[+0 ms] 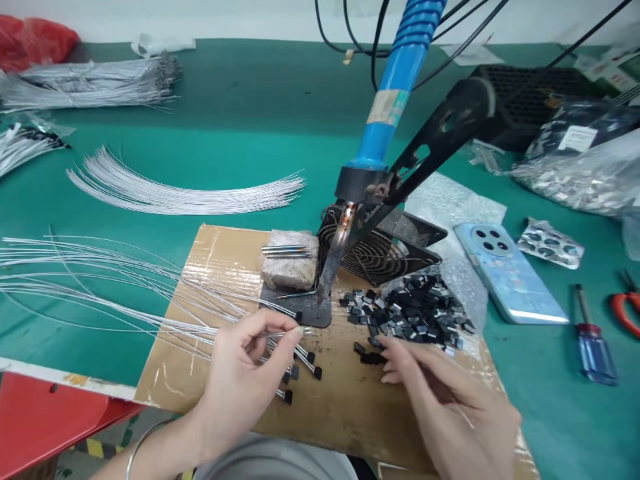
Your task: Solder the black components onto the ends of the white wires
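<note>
My left hand (250,373) pinches the end of a white wire over the brown cardboard (340,407). Beneath and beside it lie white wires (190,330) tipped with black connectors, fanning out to the left. My right hand (450,400) has its thumb and fingertips pressed together at a small group of black pieces (373,358), by the front of a pile of black connectors (420,310); whether it grips one is hidden. Between and behind the hands, a soldering iron (345,233) in a black clamp points down at a dark metal plate (320,312).
A wrapped block (290,267) with thin wires on it and a black fan (375,247) stand behind the plate. Loose white wires (200,200) lie at the back left. At right are a blue phone (515,277), a screwdriver (595,347) and red-handled pliers (627,310).
</note>
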`<state>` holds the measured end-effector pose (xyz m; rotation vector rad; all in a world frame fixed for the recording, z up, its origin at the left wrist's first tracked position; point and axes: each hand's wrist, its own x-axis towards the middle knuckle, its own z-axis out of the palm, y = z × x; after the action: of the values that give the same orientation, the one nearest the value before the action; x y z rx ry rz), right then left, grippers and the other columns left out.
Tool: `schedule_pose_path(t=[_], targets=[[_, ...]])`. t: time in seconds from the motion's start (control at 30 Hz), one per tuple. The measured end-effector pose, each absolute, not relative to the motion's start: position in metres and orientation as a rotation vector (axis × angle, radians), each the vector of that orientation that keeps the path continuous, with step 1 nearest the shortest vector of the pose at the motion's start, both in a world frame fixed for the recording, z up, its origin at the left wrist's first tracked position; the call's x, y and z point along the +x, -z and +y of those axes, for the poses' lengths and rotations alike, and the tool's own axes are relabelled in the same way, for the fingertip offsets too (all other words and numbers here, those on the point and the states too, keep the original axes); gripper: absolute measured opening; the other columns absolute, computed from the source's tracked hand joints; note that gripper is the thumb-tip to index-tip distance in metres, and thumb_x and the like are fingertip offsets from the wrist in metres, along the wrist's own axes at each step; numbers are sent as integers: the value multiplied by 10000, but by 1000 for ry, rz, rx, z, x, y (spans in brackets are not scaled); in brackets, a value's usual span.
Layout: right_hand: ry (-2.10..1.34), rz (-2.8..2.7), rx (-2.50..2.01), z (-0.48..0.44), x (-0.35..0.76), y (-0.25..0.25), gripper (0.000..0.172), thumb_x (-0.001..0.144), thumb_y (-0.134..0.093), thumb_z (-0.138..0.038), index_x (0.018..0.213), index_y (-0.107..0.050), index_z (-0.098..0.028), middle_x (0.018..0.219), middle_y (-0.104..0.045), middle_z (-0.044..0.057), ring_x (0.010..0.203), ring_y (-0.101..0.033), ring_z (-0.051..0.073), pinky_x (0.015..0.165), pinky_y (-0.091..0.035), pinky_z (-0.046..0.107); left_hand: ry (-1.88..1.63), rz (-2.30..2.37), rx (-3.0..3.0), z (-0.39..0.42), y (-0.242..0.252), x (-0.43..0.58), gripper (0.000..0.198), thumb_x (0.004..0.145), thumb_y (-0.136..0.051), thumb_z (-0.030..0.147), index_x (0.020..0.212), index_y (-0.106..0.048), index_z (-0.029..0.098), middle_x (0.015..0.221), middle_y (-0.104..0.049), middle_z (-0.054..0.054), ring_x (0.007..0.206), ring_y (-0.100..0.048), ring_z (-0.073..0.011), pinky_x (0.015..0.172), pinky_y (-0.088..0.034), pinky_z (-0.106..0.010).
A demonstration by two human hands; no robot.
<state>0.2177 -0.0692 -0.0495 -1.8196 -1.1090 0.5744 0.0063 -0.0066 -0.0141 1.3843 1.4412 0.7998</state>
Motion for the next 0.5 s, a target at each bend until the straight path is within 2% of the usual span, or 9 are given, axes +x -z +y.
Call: schedule_pose_path(t=[0.13,0.23,0.4,0.5], targets=[[-408,-1553,-1760,-67,214,62,155,882,-724,-329,943,-768,-194,762,-657,26,542,-566,124,518,-499,268,-796,1434,1414,-5,12,7,130,853,-653,243,776,-717,161,573,-529,24,494,-250,-95,444,-185,-241],[-396,-1585,-1803,-64,212,69,167,904,-686,-363,892,-735,-203,706,-594,5,516,-523,123,491,-466,274,-797,1419,1416,-5,11,7,120,851,-656,235,782,-727,167,596,-573,13,498,-272,-98,447,-214,-237],[-463,-1547,-1871,-62,216,77,201,878,-694,-421,792,-714,-240,601,-567,-22,473,-524,126,445,-448,257,-779,1412,1433,-6,13,6,125,853,-657,231,781,-736,166,635,-627,-6,508,-297,-100,453,-238,-238],[-521,-1419,-1924,-64,216,78,259,855,-718,-482,804,-730,-228,567,-616,-15,439,-563,125,424,-477,234,-780,1417,1468,-6,14,6,115,854,-662,216,783,-740,168,634,-629,-2,507,-286,-97,450,-226,-238]])
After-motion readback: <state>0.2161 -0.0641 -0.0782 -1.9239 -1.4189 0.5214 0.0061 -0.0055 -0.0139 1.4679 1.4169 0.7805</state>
